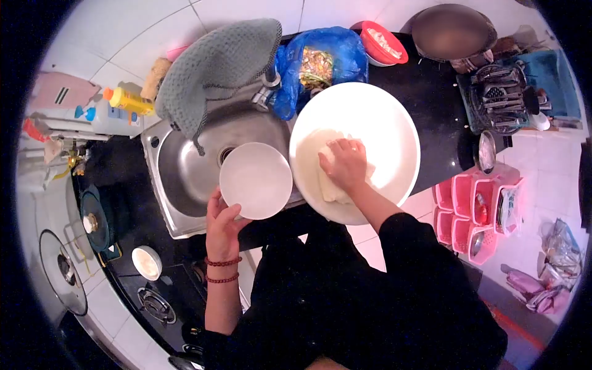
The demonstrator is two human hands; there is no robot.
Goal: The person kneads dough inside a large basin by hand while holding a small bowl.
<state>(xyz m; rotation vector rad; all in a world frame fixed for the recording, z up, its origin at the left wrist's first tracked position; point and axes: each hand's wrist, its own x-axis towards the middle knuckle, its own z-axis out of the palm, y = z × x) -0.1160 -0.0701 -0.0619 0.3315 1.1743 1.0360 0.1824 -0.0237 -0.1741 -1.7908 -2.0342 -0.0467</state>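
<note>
My left hand (pixel 223 219) grips a white bowl (pixel 256 180) by its near-left rim, thumb on the inside, at the front edge of the sink. No contents can be made out in it. My right hand (pixel 345 161) reaches into a large white basin (pixel 401 129). Its fingers are bent over a pale, soft mass (pixel 333 188) on the basin floor. Whether that mass is dough or folded cloth I cannot tell. Strong glare washes out the basin's far side.
Left of the basin is a steel sink (pixel 179 160), with a grey cloth (pixel 216 61) draped behind it. A blue bag (pixel 345 52) of scraps and a red bowl (pixel 385 44) stand at the back. A small bowl (pixel 147 263) sits near the stove (pixel 157 305). Pink baskets (pixel 475 203) hang right.
</note>
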